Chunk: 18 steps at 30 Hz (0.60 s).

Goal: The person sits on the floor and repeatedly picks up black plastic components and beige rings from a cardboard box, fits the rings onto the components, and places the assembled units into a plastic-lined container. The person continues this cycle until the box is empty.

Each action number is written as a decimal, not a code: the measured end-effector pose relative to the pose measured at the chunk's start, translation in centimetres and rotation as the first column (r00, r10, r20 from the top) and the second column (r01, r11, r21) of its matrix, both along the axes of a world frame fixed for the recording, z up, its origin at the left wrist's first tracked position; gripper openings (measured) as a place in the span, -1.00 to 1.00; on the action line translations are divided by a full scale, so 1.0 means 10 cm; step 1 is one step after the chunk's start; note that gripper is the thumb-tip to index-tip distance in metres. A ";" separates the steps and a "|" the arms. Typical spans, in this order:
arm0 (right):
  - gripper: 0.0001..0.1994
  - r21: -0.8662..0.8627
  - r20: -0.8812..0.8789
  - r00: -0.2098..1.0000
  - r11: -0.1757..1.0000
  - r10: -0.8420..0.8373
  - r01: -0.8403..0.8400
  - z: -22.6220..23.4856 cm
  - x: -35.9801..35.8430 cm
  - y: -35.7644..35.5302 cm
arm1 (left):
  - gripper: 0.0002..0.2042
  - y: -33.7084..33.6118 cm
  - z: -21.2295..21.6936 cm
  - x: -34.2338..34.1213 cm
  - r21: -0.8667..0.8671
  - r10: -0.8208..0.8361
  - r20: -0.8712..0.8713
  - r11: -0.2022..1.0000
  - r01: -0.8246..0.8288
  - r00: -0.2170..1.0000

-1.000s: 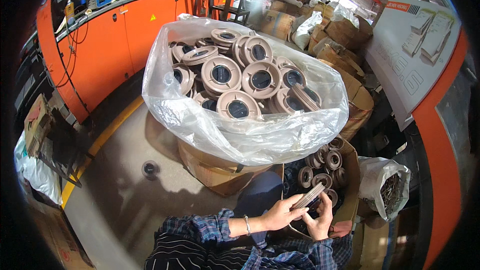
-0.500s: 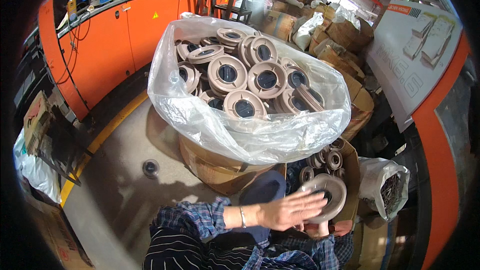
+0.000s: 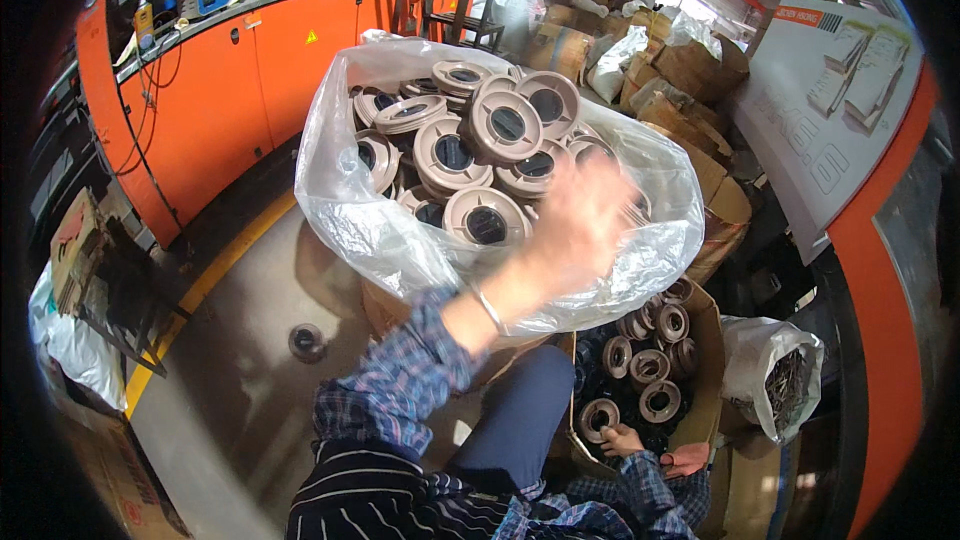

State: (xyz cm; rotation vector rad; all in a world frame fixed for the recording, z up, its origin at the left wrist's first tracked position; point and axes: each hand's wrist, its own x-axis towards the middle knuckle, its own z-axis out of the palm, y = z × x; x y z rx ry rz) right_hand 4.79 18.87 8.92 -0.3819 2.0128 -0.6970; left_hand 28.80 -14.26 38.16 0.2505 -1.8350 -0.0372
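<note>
A blurred left hand, with a bracelet at its wrist, hangs over the right part of a big clear plastic bag. Round beige plastic discs with black centres fill the bag. One such disc lies tilted on top of the heap, left of my left hand; the hand's fingers are too smeared to read. Lower right, my right hand is at a cardboard box, its fingers closed on the edge of a small beige ring. More beige rings lie there on black parts.
A white sack of thin metal pieces stands right of the box. Orange cabinets run along the back left. A small dark round part lies on the floor. Stacked cartons and a white sign panel are at right.
My left hand has moved up from the lower right to over the bag. The large disc has left my hands, and another disc now lies on the heap. My right hand has gone down into the box.
</note>
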 end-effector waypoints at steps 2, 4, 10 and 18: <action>-0.36 0.247 -0.220 0.924 0.935 0.312 -0.257 -0.12 0.03 -0.13 | -0.74 0.55 -0.39 -0.20 -0.109 -0.229 0.092 0.965 0.239 0.969; -0.36 0.346 -0.263 0.822 0.844 0.506 -0.409 -0.19 0.04 -0.24 | -0.83 0.99 -0.84 -0.39 -0.156 -0.458 0.114 0.868 0.471 0.882; -0.36 0.430 -0.170 0.722 0.709 0.671 -0.559 -0.35 -0.06 -0.34 | -0.80 1.51 -2.01 -0.64 0.604 -0.823 0.346 0.563 0.564 0.451; -0.36 0.383 -0.126 0.648 0.639 0.751 -0.667 -0.64 -0.19 -0.41 | -0.81 1.42 -2.28 -0.74 0.714 -0.803 0.428 0.581 0.390 0.414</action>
